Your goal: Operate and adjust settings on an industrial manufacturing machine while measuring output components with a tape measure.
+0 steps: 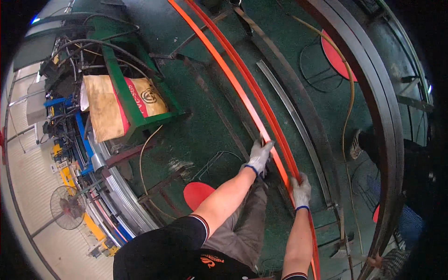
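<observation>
A long bright orange strip (232, 85) runs from the top of the view down past my right side. Close beside it lies a darker red-orange strip (254, 86); whether the two belong to one profile, I cannot tell. My left hand (260, 153), in a pale work glove with a blue cuff, is closed on the bright strip from its left side. Lower down, my gloved right hand (301, 190) grips the strips from the right, with its fingers partly hidden. Both of my forearms are bare.
Right of the strips lies a grey metal profile (295, 114). A dark curved beam (380, 88) sweeps down the right side. Another person's shoe (356, 144) and hand (374, 260) show there. At left are a green frame (147, 120), a paper sack (103, 107) and a fan (68, 207).
</observation>
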Demonstrator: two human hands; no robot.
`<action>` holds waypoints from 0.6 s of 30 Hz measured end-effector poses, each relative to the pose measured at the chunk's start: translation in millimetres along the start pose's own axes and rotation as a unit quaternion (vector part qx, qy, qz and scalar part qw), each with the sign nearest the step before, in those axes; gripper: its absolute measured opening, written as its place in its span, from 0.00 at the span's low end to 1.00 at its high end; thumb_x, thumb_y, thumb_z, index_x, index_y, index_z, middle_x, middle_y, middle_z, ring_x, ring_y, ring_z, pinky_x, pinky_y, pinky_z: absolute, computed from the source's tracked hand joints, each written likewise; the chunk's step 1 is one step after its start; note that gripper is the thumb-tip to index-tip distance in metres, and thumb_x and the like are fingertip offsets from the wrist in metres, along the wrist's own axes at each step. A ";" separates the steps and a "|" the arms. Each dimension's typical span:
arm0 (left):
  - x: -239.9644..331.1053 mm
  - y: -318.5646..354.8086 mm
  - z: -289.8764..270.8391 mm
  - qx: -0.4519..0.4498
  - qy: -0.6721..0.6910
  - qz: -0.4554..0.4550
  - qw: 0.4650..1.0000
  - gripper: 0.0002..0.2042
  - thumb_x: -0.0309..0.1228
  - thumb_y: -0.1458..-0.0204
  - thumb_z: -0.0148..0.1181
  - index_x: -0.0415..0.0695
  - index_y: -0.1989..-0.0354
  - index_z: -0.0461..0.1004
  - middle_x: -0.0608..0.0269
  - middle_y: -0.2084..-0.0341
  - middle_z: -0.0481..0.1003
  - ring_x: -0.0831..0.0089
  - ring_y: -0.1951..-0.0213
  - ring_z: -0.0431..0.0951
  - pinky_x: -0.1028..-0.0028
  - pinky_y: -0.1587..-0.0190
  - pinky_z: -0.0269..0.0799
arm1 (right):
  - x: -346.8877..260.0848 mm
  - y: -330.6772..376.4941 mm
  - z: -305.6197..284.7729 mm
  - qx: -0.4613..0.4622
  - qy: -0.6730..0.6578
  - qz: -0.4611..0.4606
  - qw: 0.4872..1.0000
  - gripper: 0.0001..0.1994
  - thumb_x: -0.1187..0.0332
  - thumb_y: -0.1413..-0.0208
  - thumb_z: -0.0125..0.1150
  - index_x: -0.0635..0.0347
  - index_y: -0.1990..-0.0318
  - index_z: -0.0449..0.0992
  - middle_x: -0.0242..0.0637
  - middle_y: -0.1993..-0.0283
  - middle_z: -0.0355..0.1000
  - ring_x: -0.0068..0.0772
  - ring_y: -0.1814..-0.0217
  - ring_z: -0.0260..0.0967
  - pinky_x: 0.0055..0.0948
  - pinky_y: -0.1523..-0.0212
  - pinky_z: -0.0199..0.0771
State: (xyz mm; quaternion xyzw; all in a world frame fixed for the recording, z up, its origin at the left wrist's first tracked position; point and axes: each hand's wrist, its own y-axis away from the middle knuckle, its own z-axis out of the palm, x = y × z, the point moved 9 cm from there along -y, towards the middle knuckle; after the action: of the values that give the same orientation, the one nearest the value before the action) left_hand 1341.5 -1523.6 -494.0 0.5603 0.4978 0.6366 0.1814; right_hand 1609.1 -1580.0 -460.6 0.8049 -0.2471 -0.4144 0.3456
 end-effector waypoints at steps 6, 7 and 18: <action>-41.4 22.1 -20.4 -0.077 0.064 -0.078 0.992 0.13 0.42 0.40 0.63 0.49 0.54 0.72 0.70 0.75 0.71 0.79 0.77 0.71 0.76 0.78 0.65 | 37.7 -6.9 22.9 -0.095 -0.057 -0.014 0.994 0.18 0.64 0.35 0.58 0.66 0.43 0.74 0.44 0.47 0.78 0.37 0.44 0.75 0.32 0.43 0.71; -47.4 22.8 -25.0 -0.080 0.067 -0.083 0.991 0.13 0.42 0.40 0.63 0.49 0.55 0.72 0.71 0.74 0.71 0.79 0.77 0.71 0.76 0.78 0.65 | 36.6 -3.2 30.2 -0.119 -0.060 -0.002 0.991 0.18 0.64 0.35 0.57 0.67 0.43 0.74 0.44 0.47 0.78 0.37 0.44 0.74 0.32 0.42 0.71; -72.7 53.4 -4.9 -0.099 -0.047 -0.025 0.994 0.18 0.41 0.41 0.63 0.42 0.48 0.75 0.69 0.70 0.75 0.79 0.73 0.73 0.76 0.70 0.67 | 68.9 8.2 55.6 -0.111 -0.025 -0.026 0.993 0.24 0.58 0.33 0.52 0.68 0.38 0.71 0.51 0.39 0.73 0.46 0.37 0.71 0.35 0.37 0.67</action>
State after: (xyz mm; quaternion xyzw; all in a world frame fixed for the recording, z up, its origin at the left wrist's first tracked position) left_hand 1376.9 -1606.5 -487.4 0.5562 0.4369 0.6514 0.2746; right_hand 1598.4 -1651.9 -511.7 0.7575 -0.1871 -0.4678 0.4152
